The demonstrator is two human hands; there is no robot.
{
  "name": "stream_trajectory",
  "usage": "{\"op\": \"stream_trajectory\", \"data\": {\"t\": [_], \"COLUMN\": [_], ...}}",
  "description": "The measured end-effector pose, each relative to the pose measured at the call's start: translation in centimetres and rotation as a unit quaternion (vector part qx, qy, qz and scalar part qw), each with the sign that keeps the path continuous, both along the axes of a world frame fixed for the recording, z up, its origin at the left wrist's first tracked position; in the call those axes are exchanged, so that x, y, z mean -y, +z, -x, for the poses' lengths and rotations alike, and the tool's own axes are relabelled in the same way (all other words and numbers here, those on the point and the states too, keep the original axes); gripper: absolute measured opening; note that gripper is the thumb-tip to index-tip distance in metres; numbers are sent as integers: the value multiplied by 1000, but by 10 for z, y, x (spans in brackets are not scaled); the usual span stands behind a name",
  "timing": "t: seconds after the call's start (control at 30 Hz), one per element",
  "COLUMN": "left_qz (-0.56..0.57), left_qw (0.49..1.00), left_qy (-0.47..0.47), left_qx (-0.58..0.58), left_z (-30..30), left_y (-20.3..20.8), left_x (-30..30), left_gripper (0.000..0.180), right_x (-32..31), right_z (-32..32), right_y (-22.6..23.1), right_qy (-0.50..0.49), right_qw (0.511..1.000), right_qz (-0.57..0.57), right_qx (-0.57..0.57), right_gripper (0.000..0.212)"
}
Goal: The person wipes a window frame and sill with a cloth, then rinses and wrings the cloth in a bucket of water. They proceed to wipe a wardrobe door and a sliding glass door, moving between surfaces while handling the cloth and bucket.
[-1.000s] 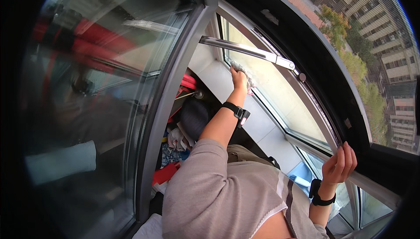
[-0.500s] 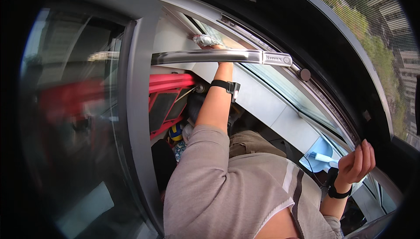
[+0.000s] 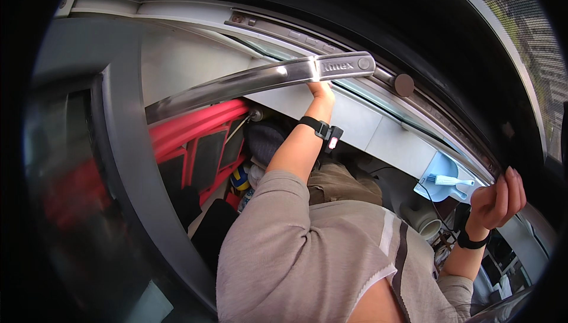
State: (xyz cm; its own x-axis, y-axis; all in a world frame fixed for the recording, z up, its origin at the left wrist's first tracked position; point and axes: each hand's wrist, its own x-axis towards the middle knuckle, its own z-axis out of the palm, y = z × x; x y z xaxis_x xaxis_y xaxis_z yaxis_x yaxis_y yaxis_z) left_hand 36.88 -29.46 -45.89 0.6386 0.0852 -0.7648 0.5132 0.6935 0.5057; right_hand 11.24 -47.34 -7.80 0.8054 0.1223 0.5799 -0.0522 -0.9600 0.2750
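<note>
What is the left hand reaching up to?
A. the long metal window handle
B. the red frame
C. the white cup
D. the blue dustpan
A: the left hand is raised behind the metal window handle, partly hidden by it; the blue dustpan lies apart, lower right.

Most of our left hand (image 3: pixel 322 89) is hidden behind the steel window arm (image 3: pixel 260 79), so we cannot tell what it grips. Our right hand (image 3: pixel 498 197) curls at the frame's dark rim; anything inside the fingers is concealed.

High-rise home, sliding window frame (image 3: pixel 278 24), red rack (image 3: pixel 198 131), dustpan (image 3: pixel 441 184), clutter below
</note>
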Motion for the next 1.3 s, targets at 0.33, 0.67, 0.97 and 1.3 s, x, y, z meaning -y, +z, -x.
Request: {"op": "stream_trajectory", "data": {"t": [0.33, 0.67, 0.97, 1.3], "left_qz": [253, 357, 235, 71], "left_qw": [947, 826, 883, 737], "left_qy": [-188, -327, -321, -630], "left_qx": [-68, 289, 248, 236], "left_z": [146, 195, 257, 419], "left_y": [105, 243, 295, 260], "left_x": [90, 96, 56, 110], "left_gripper": [43, 36, 35, 35], "right_x": [4, 7, -2, 15], "right_z": [-15, -14, 170, 304], "right_y": [-7, -3, -79, -147], "right_qy": [44, 139, 71, -45], "right_qw": [997, 981, 851, 624], "right_qz": [2, -86, -519, -779], "right_qx": [71, 103, -47, -35], "right_gripper": [18, 13, 59, 63]}}
